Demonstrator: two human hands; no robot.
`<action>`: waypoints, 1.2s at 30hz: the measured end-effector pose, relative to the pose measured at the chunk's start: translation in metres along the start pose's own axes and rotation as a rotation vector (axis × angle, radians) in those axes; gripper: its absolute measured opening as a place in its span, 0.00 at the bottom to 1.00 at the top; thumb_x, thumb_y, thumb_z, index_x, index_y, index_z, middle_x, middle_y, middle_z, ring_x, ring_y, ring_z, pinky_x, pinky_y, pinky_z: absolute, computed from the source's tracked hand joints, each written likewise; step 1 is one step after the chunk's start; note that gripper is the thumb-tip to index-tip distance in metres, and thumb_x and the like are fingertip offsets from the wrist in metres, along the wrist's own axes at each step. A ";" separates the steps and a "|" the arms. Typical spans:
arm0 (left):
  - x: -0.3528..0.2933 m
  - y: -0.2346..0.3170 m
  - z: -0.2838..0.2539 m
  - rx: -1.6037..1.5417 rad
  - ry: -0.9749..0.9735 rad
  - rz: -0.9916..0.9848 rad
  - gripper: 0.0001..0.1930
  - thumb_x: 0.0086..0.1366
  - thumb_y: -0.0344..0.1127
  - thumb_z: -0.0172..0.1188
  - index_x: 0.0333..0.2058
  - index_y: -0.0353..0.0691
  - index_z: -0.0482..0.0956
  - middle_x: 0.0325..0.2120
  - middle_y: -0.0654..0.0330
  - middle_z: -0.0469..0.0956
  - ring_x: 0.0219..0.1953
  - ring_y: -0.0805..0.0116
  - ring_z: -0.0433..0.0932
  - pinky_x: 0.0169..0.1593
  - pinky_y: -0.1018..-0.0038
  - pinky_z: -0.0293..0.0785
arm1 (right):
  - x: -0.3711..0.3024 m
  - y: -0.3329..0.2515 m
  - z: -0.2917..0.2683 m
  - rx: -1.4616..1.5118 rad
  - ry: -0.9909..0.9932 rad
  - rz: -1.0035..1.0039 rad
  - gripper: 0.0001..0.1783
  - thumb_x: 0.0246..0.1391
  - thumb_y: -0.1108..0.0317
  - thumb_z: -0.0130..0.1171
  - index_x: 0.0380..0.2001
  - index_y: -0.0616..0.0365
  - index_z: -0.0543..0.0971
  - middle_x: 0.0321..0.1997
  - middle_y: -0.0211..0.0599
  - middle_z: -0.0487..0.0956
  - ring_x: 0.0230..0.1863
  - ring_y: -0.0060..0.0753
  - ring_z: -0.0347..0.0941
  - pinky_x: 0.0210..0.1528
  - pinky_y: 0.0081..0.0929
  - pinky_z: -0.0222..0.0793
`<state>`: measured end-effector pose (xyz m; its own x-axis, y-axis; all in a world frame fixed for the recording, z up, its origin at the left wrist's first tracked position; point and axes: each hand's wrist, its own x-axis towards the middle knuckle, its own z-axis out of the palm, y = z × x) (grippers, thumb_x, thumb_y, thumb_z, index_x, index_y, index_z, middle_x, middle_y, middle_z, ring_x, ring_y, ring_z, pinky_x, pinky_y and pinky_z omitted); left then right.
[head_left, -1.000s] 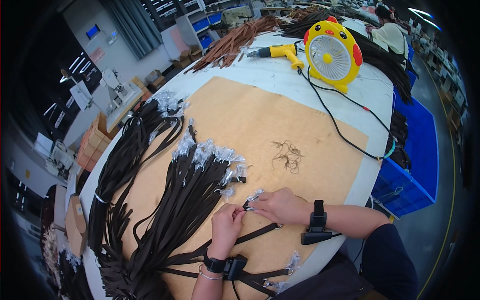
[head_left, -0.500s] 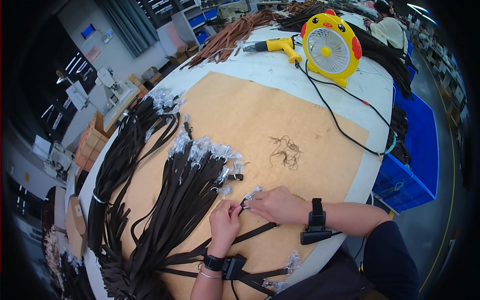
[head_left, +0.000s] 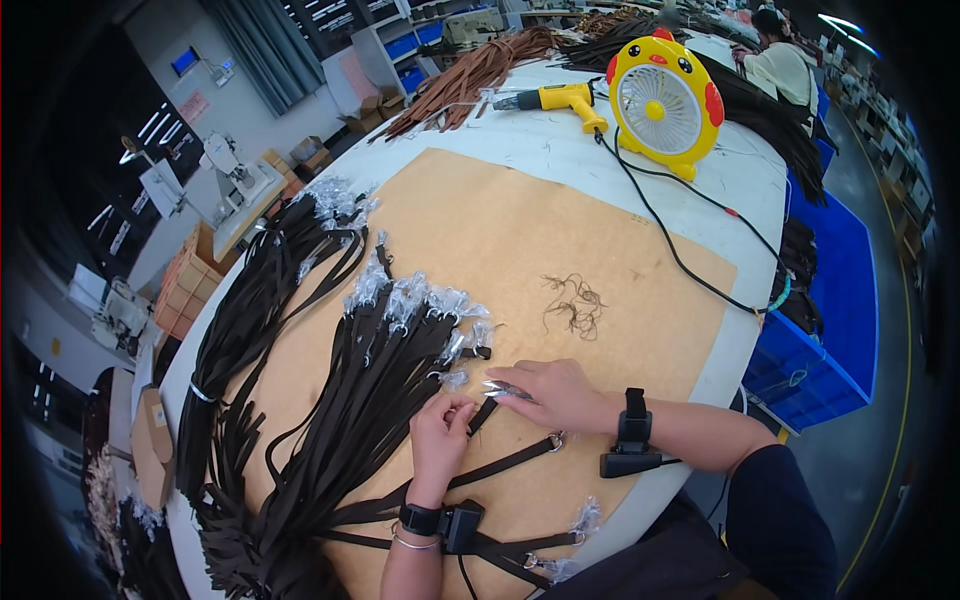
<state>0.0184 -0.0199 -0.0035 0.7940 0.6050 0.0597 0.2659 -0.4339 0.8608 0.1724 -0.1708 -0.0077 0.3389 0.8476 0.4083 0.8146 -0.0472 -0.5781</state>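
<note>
My right hand (head_left: 556,396) is closed around small silver thread snips (head_left: 508,389), whose pointed blades face left. Just below them runs the end of a dark brown strap (head_left: 484,414). The left hand (head_left: 440,432) has its thumb and finger pinched at this strap; the exact grip is partly hidden. Left of my hands lies a thick bundle of dark straps (head_left: 350,400), with clear plastic wrapping (head_left: 408,298) over the metal fittings at their far ends. Nearer to me, a separate strap ends in a bare metal ring (head_left: 556,441).
A tan sheet (head_left: 500,220) covers much of the white table. Loose thread clippings (head_left: 574,305) lie beyond my hands. Farther back are a yellow heat gun (head_left: 560,98) and a yellow fan (head_left: 655,105) with a trailing black cable. A blue bin (head_left: 830,330) stands right of the table.
The snips now show in my right hand, which has moved slightly up. The plastic-wrapped strap end between my hands is no longer visible there. My left hand has shifted slightly left.
</note>
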 end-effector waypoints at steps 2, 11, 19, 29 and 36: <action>0.002 0.000 -0.008 0.046 0.019 0.043 0.06 0.61 0.21 0.61 0.38 0.30 0.81 0.27 0.58 0.78 0.25 0.73 0.78 0.32 0.75 0.76 | 0.001 0.006 0.000 -0.054 -0.007 0.019 0.16 0.58 0.52 0.62 0.41 0.51 0.83 0.34 0.39 0.82 0.29 0.42 0.79 0.29 0.36 0.73; -0.006 0.000 -0.039 0.311 -0.028 0.162 0.13 0.59 0.22 0.59 0.42 0.40 0.82 0.38 0.56 0.79 0.33 0.57 0.81 0.38 0.64 0.75 | 0.013 -0.003 -0.035 -0.026 -0.374 0.096 0.17 0.59 0.49 0.59 0.35 0.52 0.82 0.23 0.42 0.80 0.28 0.49 0.79 0.31 0.43 0.72; -0.004 0.001 -0.056 0.404 0.075 0.193 0.18 0.56 0.16 0.47 0.43 0.38 0.79 0.33 0.57 0.81 0.30 0.63 0.82 0.36 0.68 0.77 | 0.044 -0.024 0.056 1.087 -0.540 0.323 0.23 0.72 0.53 0.45 0.50 0.62 0.79 0.42 0.36 0.81 0.43 0.28 0.79 0.49 0.27 0.75; -0.004 -0.002 -0.046 0.515 0.124 0.227 0.13 0.57 0.28 0.65 0.42 0.41 0.81 0.34 0.60 0.78 0.36 0.58 0.79 0.40 0.66 0.76 | 0.039 0.093 -0.042 0.757 -0.111 0.585 0.20 0.70 0.58 0.47 0.47 0.65 0.78 0.46 0.39 0.81 0.45 0.29 0.79 0.49 0.25 0.76; -0.006 -0.003 -0.035 0.745 0.196 0.252 0.16 0.55 0.33 0.66 0.44 0.43 0.81 0.40 0.62 0.72 0.43 0.60 0.74 0.41 0.64 0.75 | 0.030 0.005 -0.032 0.668 -0.398 0.404 0.22 0.71 0.52 0.43 0.46 0.59 0.78 0.39 0.32 0.81 0.34 0.27 0.79 0.39 0.26 0.75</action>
<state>-0.0060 0.0016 0.0115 0.7870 0.5056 0.3536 0.4406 -0.8618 0.2514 0.2019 -0.1626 0.0246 0.2509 0.9603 -0.1216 0.1794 -0.1696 -0.9690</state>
